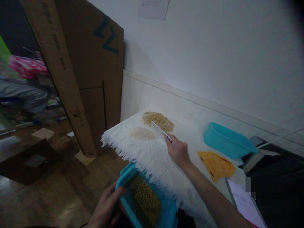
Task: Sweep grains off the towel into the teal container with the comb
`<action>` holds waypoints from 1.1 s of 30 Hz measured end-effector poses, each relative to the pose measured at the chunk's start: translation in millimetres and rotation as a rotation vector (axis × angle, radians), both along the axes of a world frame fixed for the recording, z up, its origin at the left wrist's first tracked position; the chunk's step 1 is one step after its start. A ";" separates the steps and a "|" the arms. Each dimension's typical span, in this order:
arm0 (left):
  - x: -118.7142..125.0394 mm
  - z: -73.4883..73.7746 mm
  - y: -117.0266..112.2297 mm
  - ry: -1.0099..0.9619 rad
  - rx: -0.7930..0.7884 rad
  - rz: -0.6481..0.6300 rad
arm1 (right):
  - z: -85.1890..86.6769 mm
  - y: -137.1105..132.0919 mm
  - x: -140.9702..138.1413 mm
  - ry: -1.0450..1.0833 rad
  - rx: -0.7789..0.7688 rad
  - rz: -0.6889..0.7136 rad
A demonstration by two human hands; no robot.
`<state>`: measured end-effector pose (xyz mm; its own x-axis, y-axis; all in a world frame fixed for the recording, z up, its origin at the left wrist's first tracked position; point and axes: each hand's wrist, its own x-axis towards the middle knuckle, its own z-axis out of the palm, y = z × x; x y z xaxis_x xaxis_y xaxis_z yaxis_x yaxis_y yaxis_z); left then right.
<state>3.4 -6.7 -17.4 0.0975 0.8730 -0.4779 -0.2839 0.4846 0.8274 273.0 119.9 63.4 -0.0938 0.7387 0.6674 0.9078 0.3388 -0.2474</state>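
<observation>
My left hand (108,202) grips the left rim of a blue plastic basin (127,205), fingers closed over its edge. Yellow beans (146,199), like soybeans, lie inside it. The basin is tilted below the fringed edge of a white cloth (152,158), which hides part of its far side. In my right hand (178,150) is a narrow white comb-like strip (159,129) with dark slots along it. Its far end stands between a heap of yellowish beans (158,120) and a flat patch of small pale grains (142,133) on the cloth.
A blue scoop-shaped bin (229,139) and a crumpled yellow cloth or bag (217,163) lie on the white table to the right. A clipboard with paper (244,199) is nearer. A tall cardboard box (92,63) stands at the left, by the wall.
</observation>
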 end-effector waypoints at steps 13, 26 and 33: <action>2.2 -8.9 2.8 0.042 0.001 -0.002 | 8.8 11.7 -56.0 -0.135 -0.039 0.034; 3.0 -19.4 1.9 0.030 -0.025 -0.011 | 27.1 -0.6 -6.6 0.244 -0.050 -0.196; 8.2 -18.4 2.3 -0.003 -0.011 0.024 | 19.5 25.0 -18.4 0.276 -0.098 -0.271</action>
<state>11.6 -4.5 -35.8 0.0779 0.8699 -0.4870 -0.2977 0.4865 0.8214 254.6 144.9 82.9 0.2864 0.7737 0.5652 0.8559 0.0585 -0.5138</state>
